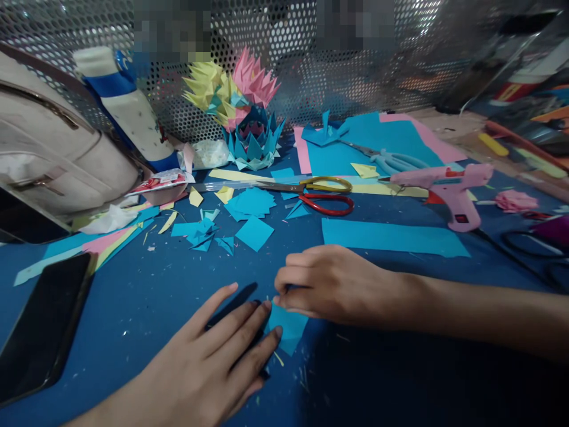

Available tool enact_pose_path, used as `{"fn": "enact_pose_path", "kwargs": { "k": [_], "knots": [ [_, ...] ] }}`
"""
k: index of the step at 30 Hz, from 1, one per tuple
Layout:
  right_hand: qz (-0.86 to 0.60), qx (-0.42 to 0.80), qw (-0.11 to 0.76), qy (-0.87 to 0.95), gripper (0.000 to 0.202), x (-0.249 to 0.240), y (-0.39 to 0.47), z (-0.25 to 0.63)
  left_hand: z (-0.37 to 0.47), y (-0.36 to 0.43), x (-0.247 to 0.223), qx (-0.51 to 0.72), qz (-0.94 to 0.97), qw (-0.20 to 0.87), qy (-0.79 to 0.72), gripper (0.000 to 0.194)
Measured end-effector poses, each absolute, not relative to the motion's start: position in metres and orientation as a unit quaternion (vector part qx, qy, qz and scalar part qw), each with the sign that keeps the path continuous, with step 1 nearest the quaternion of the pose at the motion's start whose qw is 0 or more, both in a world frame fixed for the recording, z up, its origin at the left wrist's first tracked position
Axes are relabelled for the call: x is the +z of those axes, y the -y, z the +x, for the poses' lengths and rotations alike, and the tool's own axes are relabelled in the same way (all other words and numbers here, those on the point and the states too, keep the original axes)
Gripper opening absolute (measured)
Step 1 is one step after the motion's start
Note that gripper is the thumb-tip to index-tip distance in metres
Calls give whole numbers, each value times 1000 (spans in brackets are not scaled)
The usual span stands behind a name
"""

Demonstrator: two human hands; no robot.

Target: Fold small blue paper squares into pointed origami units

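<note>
A small blue piece of paper (292, 326) lies on the blue tabletop between my hands. My left hand (217, 356) is flat and open, its fingers spread, with some fingertips resting on the paper's left edge. Curled above it, my right hand (333, 284) pinches the paper's upper edge between thumb and fingers; the exact grip is partly hidden. Beyond the hands are a blue paper square (255, 233), a stack of blue squares (251, 203) and several small folded blue pieces (202, 233). A long blue strip (391, 236) lies behind my right hand.
Red-and-yellow-handled scissors (326, 196), light-blue-handled scissors (400, 161) and a pink glue gun (457, 190) lie farther back. Paper flowers (253, 139) stand by the perforated metal panel (297, 77). A phone (44, 320), bag (57, 142) and bottle (127, 112) occupy the left.
</note>
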State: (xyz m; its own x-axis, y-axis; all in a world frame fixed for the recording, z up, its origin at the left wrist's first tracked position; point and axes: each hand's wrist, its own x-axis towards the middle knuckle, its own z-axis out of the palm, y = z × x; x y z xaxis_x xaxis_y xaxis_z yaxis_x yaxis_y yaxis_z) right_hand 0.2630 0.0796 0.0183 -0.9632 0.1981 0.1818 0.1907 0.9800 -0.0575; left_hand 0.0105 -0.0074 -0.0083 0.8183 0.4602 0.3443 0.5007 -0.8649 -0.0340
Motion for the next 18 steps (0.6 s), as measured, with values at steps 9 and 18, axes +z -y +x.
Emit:
{"fn": "enact_pose_path", "kwargs": {
  "k": [9, 18],
  "knots": [
    [-220, 202, 101, 949, 23, 21, -80, 266, 10, 6, -5, -162, -953, 55, 248, 34],
    [-226, 259, 111, 933, 13, 10, -82, 262, 11, 7, -5, -160, -951, 46, 260, 32]
  ]
}}
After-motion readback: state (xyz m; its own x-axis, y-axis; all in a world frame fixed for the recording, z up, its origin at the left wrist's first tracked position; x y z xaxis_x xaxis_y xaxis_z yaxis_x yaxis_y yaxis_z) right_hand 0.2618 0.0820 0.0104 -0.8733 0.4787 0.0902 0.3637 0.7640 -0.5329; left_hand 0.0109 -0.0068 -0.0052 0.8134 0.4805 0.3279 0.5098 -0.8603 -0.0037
